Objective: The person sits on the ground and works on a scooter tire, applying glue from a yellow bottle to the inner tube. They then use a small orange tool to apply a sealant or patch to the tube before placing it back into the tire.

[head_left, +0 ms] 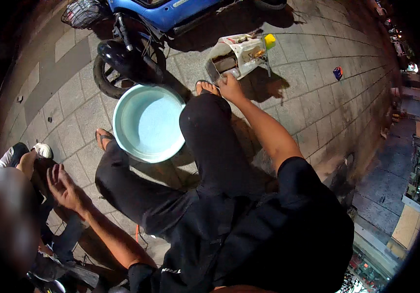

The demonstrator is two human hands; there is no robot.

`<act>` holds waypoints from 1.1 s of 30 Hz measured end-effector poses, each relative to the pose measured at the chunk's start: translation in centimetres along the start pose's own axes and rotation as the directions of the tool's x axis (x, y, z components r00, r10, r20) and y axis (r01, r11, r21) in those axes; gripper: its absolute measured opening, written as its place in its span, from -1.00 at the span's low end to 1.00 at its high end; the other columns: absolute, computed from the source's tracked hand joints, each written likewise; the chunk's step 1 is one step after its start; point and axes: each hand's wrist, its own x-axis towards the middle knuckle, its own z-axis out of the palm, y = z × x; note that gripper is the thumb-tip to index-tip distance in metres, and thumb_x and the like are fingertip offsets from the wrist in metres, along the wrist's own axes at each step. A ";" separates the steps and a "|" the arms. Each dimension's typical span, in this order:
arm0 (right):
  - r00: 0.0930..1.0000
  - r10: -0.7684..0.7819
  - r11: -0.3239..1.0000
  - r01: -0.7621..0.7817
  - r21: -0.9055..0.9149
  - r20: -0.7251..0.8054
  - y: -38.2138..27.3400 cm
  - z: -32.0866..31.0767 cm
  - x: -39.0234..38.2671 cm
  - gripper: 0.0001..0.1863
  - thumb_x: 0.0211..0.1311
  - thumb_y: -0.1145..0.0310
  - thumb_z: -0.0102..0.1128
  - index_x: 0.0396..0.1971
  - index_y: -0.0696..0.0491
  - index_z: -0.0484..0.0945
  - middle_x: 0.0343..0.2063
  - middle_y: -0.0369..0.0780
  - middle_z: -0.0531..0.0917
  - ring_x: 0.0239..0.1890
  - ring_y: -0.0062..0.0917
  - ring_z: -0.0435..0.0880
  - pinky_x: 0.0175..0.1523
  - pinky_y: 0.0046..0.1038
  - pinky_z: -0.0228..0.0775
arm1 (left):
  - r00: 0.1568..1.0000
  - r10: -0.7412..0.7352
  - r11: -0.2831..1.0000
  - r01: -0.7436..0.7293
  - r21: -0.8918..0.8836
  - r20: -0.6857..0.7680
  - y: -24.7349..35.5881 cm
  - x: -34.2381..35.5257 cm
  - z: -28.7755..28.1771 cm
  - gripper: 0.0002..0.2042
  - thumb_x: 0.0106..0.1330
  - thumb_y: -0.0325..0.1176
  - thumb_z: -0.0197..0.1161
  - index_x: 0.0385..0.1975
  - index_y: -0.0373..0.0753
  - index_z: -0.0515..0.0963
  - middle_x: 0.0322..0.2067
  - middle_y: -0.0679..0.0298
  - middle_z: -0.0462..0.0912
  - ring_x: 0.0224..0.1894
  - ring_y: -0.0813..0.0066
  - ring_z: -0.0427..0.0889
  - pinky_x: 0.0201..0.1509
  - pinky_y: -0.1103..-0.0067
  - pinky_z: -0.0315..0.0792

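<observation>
Maybe the white tub (pixel 245 64), at the upper middle of the frame, could tip and spill its bits (pixel 225 64) if bumped by the curled right hand (pixel 231 89), whose hold nobody can tell, while the left hand (pixel 64 189), middle left, is loosely open and empty.

We take the paving (pixel 73 117) for stone: matt, rough slabs. The basin (pixel 149 127) on it looks like smooth plastic with a soft sheen. Beside it, we see 1 cut-open container (pixel 236 46) of dull, scuffed plastic, and at its right edge 1 smooth plastic cap (pixel 269 41). The scooter body (pixel 163 15) shines like glossy paint, its front fender (pixel 119 54) too. Our trousers (pixel 215 141) and shirt (pixel 268 234) are matt cloth.
</observation>
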 end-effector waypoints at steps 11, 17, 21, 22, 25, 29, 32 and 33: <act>0.731 0.680 0.633 -0.546 -0.548 0.058 1.2 3.8 13.7 -0.52 0.28 0.26 0.30 0.12 0.22 0.69 0.17 0.03 0.73 0.19 -0.12 0.74 0.23 -0.17 0.56 | 0.785 -0.040 0.996 -0.018 0.087 0.618 5.4 -3.4 15.4 -0.56 0.52 -0.55 0.27 0.37 -0.37 0.47 0.10 0.03 0.69 0.13 0.28 0.71 0.30 0.40 0.52; 0.633 0.771 0.422 -0.434 -0.796 0.064 4.8 7.1 17.1 -0.43 0.38 0.10 0.21 0.27 0.13 0.63 0.36 0.00 0.59 0.39 -0.09 0.59 0.38 -0.10 0.47 | 0.666 -0.064 0.998 0.053 0.039 0.743 6.2 -3.1 17.3 -0.48 0.27 -0.62 0.42 0.27 -0.44 0.52 -0.09 0.01 0.71 -0.03 0.24 0.73 0.16 0.42 0.55; 0.759 0.582 0.668 -0.240 -0.704 0.293 9.0 5.6 16.6 -0.12 0.35 -0.06 0.29 0.55 0.06 0.27 0.37 -0.02 0.59 0.35 0.02 0.60 0.38 0.00 0.47 | 0.650 0.003 1.000 -0.006 0.001 0.760 6.2 -2.0 17.4 -0.44 0.25 -0.52 0.53 0.27 -0.40 0.53 -0.08 0.00 0.74 -0.06 0.18 0.77 0.10 0.38 0.61; 0.757 0.622 0.645 -0.350 -0.680 0.200 8.9 5.8 15.7 -0.24 0.35 -0.08 0.27 0.44 0.03 0.46 0.28 -0.01 0.67 0.34 -0.03 0.62 0.35 -0.04 0.49 | 0.620 -0.002 1.000 -0.014 0.014 0.784 6.3 -1.5 17.3 -0.42 0.28 -0.54 0.49 0.32 -0.37 0.50 -0.04 0.00 0.73 -0.03 0.21 0.77 0.12 0.39 0.61; 0.834 0.551 0.568 -0.369 -0.735 0.007 7.7 5.3 15.0 -0.36 0.38 -0.11 0.19 0.37 -0.12 0.58 0.33 -0.02 0.62 0.36 -0.03 0.61 0.35 -0.01 0.48 | 0.592 -0.034 0.999 0.025 0.024 0.805 6.2 -1.0 17.8 -0.40 0.30 -0.51 0.50 0.36 -0.32 0.49 -0.02 0.02 0.73 -0.01 0.24 0.77 0.11 0.41 0.62; 0.785 0.617 0.577 -0.399 -0.712 0.060 2.1 4.5 14.4 -0.30 0.38 -0.15 0.14 0.44 -0.14 0.50 0.36 0.00 0.59 0.36 -0.03 0.60 0.36 0.00 0.49 | 0.640 -0.068 0.997 0.013 0.077 0.765 5.8 -2.4 17.6 -0.47 0.29 -0.42 0.54 0.26 -0.31 0.55 -0.07 0.05 0.74 -0.09 0.20 0.79 0.01 0.38 0.62; 0.812 0.584 0.652 -0.472 -0.593 -0.004 -1.8 3.9 13.9 -0.31 0.35 -0.12 0.17 0.39 -0.10 0.55 0.33 -0.03 0.62 0.35 -0.01 0.61 0.37 -0.03 0.50 | 0.629 -0.067 0.995 -0.019 0.101 0.774 6.4 -2.3 17.5 -0.49 0.31 -0.38 0.53 0.25 -0.27 0.57 -0.06 0.06 0.74 -0.09 0.17 0.79 -0.04 0.39 0.63; 0.828 0.560 0.645 -0.428 -0.633 0.010 -2.1 3.4 13.4 -0.32 0.34 -0.10 0.20 0.38 -0.08 0.56 0.32 -0.03 0.63 0.35 -0.01 0.61 0.37 -0.04 0.50 | 0.628 -0.063 0.995 -0.023 0.100 0.776 6.9 -2.1 17.6 -0.49 0.31 -0.37 0.53 0.25 -0.26 0.57 -0.06 0.06 0.74 -0.09 0.17 0.79 -0.05 0.39 0.64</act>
